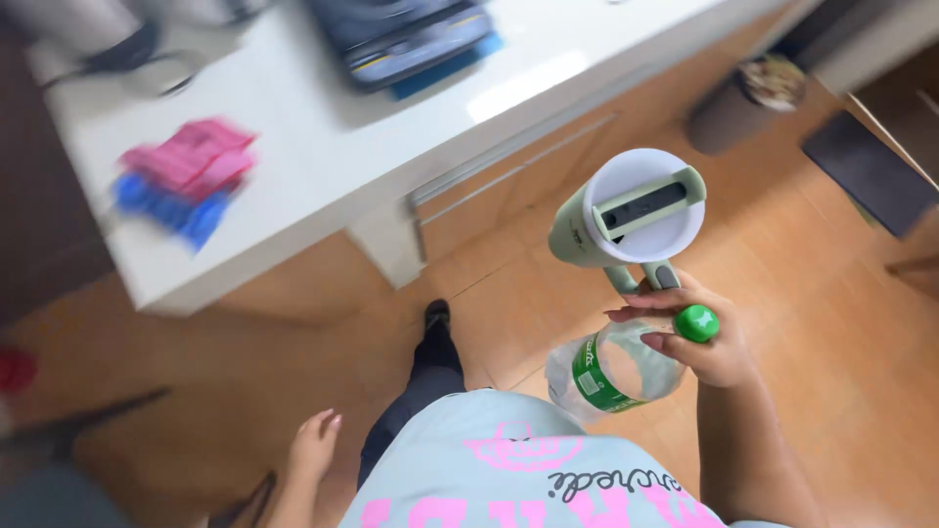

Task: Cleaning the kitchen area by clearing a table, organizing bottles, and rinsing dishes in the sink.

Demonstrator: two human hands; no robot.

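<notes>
The right hand [709, 342] is raised in front of the body, fingers curled tight in a grip. The left hand [313, 445] hangs low, fingers loosely extended, empty.

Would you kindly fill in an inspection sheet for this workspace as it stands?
Surface: white table above an orange-brown tiled floor.
Job's things: pale green tumbler with a white lid and a clear plastic bottle with a green cap and green label, both carried together.
Clutter: blurred pink and blue packets on the table; dark flat device lying on something blue.
Hands: right hand shut on the tumbler's handle and the bottle's neck; left hand hangs open, holding nothing.
Cables: dark cable at the table's far corner.
Surroundings: grey bin, dark mat, the person's dark trouser leg and shoe.
</notes>
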